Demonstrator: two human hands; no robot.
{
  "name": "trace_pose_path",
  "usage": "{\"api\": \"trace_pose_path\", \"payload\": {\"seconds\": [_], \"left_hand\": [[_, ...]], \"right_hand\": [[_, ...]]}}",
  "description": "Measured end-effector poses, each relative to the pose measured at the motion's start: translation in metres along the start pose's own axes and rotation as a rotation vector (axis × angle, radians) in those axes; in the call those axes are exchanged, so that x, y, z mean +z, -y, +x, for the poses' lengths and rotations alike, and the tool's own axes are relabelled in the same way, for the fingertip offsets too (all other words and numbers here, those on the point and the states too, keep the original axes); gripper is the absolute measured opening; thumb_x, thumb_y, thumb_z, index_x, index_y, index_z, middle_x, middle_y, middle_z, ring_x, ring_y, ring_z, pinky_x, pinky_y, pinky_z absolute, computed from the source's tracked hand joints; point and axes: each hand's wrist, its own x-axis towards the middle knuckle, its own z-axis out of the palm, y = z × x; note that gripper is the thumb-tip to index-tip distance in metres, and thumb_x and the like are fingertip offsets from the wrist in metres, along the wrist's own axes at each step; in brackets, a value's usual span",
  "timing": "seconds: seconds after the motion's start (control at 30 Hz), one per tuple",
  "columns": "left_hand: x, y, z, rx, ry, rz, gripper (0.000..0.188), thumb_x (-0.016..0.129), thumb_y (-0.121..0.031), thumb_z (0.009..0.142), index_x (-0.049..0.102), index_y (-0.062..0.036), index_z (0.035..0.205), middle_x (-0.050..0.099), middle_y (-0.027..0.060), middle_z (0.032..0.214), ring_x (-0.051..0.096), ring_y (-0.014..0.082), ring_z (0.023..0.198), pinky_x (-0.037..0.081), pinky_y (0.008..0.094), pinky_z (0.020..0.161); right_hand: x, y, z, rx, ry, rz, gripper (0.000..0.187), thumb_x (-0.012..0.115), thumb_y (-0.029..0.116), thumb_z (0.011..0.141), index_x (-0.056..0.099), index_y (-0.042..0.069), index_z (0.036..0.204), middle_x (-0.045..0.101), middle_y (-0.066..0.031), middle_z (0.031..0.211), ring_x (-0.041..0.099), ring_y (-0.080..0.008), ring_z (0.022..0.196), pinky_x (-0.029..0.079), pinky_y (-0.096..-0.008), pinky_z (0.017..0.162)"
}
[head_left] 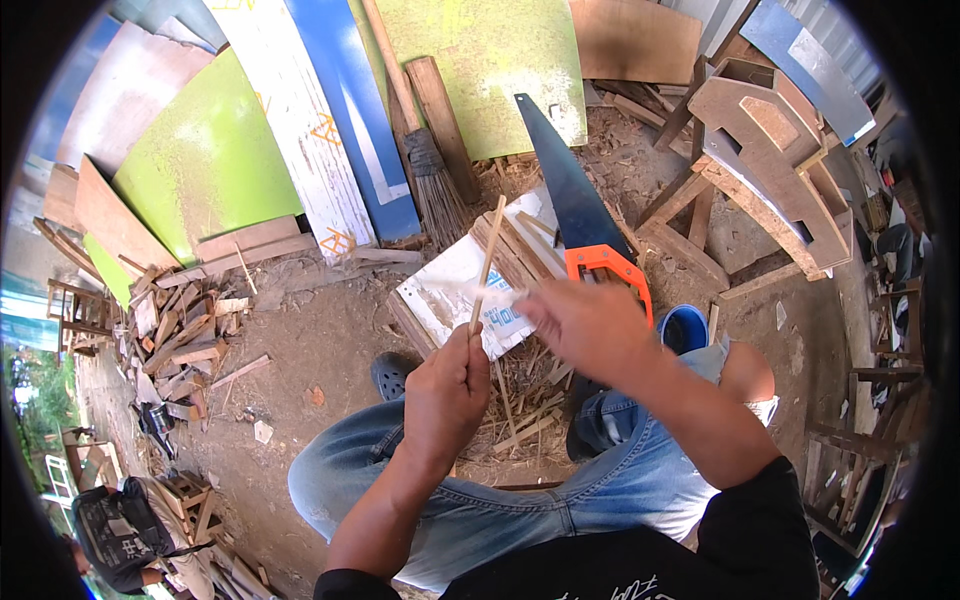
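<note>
My left hand [447, 387] is closed around a thin wooden stick [488, 262], which rises tilted from the fist. Across the stick runs a pale, blurred streak [465, 290] that reaches to the fingers of my right hand [592, 325]. This right hand is smeared by motion, its fingers curled round something I cannot make out. Beneath both hands a worn white board [440, 290] lies with a wooden block [515, 250] on it. A handsaw [580, 215] with an orange handle lies just beyond my right hand. Thin wood offcuts [530, 425] are strewn between my feet.
A blue bucket [684, 328] stands right of my hand. Scrap wood [180, 335] is heaped at the left. A broom [435, 190] and painted panels [215, 160] lean at the back. A wooden frame [760, 160] stands far right; another person [130, 535] is at lower left.
</note>
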Motion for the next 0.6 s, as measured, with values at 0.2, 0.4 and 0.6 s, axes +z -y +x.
{"api": "trace_pose_path", "payload": {"seconds": [0.2, 0.4, 0.6], "left_hand": [[-0.006, -0.005, -0.003, 0.029, 0.031, -0.035, 0.014, 0.056, -0.011, 0.097, 0.062, -0.0019, 0.106, 0.065, 0.0198, 0.078, 0.066, 0.0373, 0.069, 0.052, 0.0441, 0.061], [-0.001, 0.001, 0.0, 0.038, 0.029, -0.039, 0.014, 0.057, -0.01, 0.096, 0.062, -0.0019, 0.107, 0.065, 0.0201, 0.077, 0.065, 0.0379, 0.069, 0.052, 0.0443, 0.06], [-0.003, 0.002, -0.006, 0.042, 0.085, -0.015, 0.016, 0.056, -0.011, 0.097, 0.063, -0.0025, 0.108, 0.065, 0.0209, 0.079, 0.064, 0.0395, 0.069, 0.051, 0.0451, 0.06]], "right_hand": [[-0.031, -0.042, 0.031, 0.414, -0.164, 0.009, 0.032, 0.055, 0.034, 0.1, 0.065, 0.004, 0.096, 0.064, -0.0187, 0.072, 0.065, -0.0375, 0.067, 0.052, -0.0444, 0.06], [-0.009, 0.0, -0.004, -0.009, -0.015, 0.109, 0.028, 0.056, 0.034, 0.098, 0.065, 0.008, 0.093, 0.067, -0.0155, 0.077, 0.067, -0.036, 0.07, 0.054, -0.0454, 0.062], [-0.02, -0.025, 0.013, 0.147, -0.023, -0.027, 0.024, 0.06, 0.029, 0.096, 0.066, 0.005, 0.098, 0.067, -0.0162, 0.08, 0.066, -0.0366, 0.071, 0.054, -0.0415, 0.065]]}}
